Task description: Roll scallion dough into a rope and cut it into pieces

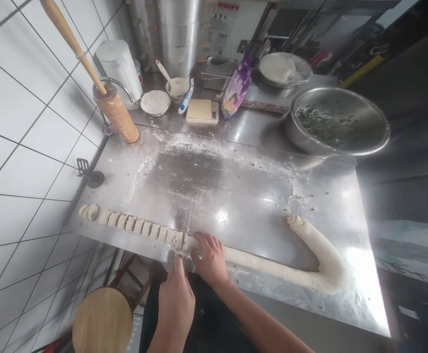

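A long roll of dough point(261, 260) lies along the front of the metal table and bends back at its right end. My right hand point(210, 257) rests over the roll near its cut end, fingers curved down onto it. Just left of it, my left hand point(177, 294) is closed, index finger stretched forward, on what looks like a knife; its thin blade, seen edge-on, is hard to make out at the dough. A row of cut dough pieces point(138, 226) runs leftward from there, and several pieces point(88, 212) lie tilted together at the far left.
Flour dusts the metal table point(214, 181). Behind are a large rolling pin point(116, 115), a flour bowl point(155, 103), a purple bag point(237, 88) and a steel bowl with chopped greens point(340, 122). Tiled wall point(26, 132) borders the left; a wooden stool point(102, 318) stands below.
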The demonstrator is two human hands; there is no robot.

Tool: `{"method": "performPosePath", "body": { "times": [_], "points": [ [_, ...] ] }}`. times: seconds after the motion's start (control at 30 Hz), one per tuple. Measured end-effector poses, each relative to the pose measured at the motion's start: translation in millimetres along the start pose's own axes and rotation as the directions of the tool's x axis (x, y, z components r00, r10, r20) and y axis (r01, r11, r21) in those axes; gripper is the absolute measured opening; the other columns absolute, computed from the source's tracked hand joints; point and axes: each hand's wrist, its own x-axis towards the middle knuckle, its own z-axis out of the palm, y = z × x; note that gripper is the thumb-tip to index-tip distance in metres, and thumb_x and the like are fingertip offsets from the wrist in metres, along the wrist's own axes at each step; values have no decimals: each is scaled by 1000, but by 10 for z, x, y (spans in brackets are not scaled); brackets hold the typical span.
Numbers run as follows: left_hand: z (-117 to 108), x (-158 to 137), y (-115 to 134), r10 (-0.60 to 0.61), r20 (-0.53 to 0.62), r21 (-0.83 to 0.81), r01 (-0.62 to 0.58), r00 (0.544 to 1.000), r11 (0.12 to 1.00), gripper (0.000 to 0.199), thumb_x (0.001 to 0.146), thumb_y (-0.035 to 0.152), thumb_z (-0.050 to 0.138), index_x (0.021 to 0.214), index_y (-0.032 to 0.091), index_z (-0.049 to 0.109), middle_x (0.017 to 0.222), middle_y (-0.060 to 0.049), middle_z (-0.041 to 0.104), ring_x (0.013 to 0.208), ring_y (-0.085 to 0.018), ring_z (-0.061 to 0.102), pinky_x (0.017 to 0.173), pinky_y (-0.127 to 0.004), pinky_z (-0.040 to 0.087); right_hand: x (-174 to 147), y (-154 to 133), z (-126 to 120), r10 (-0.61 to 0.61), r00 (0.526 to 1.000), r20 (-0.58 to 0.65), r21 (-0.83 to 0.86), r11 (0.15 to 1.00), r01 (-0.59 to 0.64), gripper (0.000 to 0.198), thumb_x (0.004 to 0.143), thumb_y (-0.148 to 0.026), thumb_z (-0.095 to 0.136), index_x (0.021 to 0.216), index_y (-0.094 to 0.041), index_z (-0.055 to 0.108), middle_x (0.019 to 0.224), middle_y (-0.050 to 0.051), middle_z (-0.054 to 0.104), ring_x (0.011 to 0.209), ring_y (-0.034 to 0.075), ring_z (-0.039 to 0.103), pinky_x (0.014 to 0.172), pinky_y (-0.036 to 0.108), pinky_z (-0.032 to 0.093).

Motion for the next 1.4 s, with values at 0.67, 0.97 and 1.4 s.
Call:
{"method": "performPosePath", "body": {
  "times": [0.67, 0.97, 1.4],
  "points": [
    [220, -13, 170, 2, 90, -25, 0, 996, 1000, 49, 94, 3, 38, 143, 9, 43, 118, -17, 71, 99, -23, 73, 76, -29, 57, -143, 201, -74, -59, 998, -8, 31, 998, 60, 42, 92, -17, 52, 133, -17, 51, 126, 13, 58, 119, 30, 52, 102, 47, 45],
    [215, -337, 445, 11, 60, -26, -10, 998, 1000, 54, 91, 2, 41, 143, 14, 43, 105, -12, 73, 88, -21, 73, 71, -27, 54, -234, 374, -193, 2, 1000, -12, -24, 1000, -2, 30, 91, -22, 59, 121, -19, 60, 115, 11, 61, 108, 32, 54, 94, 48, 44],
    [524, -114, 473, -34, 47, 10, 34, 998, 999, 46, 91, 2, 39, 136, 10, 44, 114, -16, 70, 91, -22, 73, 68, -27, 52, -265, 412, -177, -35, 999, 19, -14, 999, 35, 38, 92, -21, 57, 130, -19, 56, 121, 11, 60, 112, 31, 53, 97, 47, 44]
  ]
}}
